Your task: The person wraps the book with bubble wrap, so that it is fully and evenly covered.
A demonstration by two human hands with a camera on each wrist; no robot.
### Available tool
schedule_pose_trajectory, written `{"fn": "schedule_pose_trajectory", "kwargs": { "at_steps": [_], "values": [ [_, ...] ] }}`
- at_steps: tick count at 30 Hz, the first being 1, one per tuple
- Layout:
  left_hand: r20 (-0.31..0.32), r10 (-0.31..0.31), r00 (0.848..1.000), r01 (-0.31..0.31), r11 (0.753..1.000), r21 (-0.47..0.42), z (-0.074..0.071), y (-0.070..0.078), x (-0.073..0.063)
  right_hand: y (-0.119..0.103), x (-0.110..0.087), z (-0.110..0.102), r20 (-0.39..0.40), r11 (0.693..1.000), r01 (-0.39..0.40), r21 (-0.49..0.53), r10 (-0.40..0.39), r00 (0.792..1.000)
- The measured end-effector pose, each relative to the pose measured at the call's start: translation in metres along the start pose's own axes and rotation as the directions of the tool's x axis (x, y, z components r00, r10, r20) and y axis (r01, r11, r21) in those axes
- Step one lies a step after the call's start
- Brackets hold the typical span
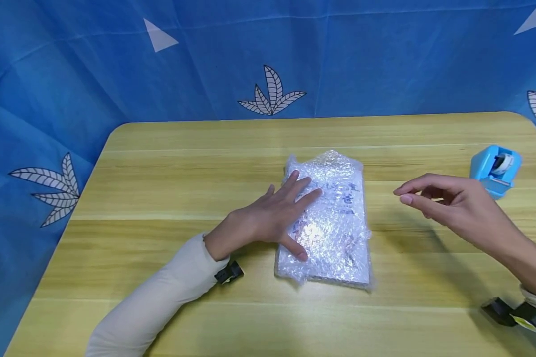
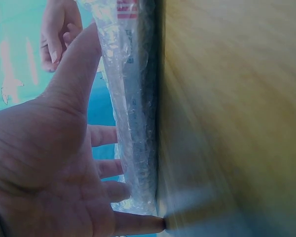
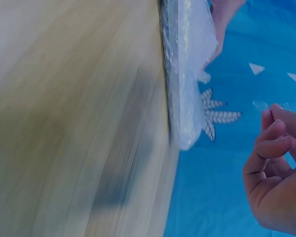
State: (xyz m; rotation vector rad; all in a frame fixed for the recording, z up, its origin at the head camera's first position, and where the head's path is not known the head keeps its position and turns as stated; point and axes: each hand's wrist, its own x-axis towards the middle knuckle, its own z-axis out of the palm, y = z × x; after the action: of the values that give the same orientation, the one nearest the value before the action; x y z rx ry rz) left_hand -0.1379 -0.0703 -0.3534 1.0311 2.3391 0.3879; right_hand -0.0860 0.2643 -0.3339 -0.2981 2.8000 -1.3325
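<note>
Bubble-wrapped flat parcel lies flat near the middle of the wooden worktop, long side running away from me. My left hand rests on its left half, fingers straight and spread, thumb pressing the near part of the wrap, palm at the left edge. My right hand hovers above the worktop to the right of the parcel, apart from it, fingers loosely curled, thumb and forefinger tips close together; I cannot tell if they pinch anything. A blue tape dispenser stands just beyond that hand, near the right edge. Blue leaf-print cloth behind.
</note>
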Motion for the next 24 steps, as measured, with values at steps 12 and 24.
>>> {"fn": "schedule_pose_trajectory", "kwargs": {
  "at_steps": [12,24],
  "values": [
    [0.006,-0.016,1.0,0.016,1.0,0.009,0.0,-0.002,-0.001,-0.016,0.039,0.042,0.121,0.979,0.026,0.201,-0.051,0.991],
    [0.002,-0.018,1.0,0.018,1.0,0.01,0.001,-0.002,0.0,-0.018,0.066,0.067,0.219,0.977,-0.01,0.212,-0.037,0.975]
  ]
}}
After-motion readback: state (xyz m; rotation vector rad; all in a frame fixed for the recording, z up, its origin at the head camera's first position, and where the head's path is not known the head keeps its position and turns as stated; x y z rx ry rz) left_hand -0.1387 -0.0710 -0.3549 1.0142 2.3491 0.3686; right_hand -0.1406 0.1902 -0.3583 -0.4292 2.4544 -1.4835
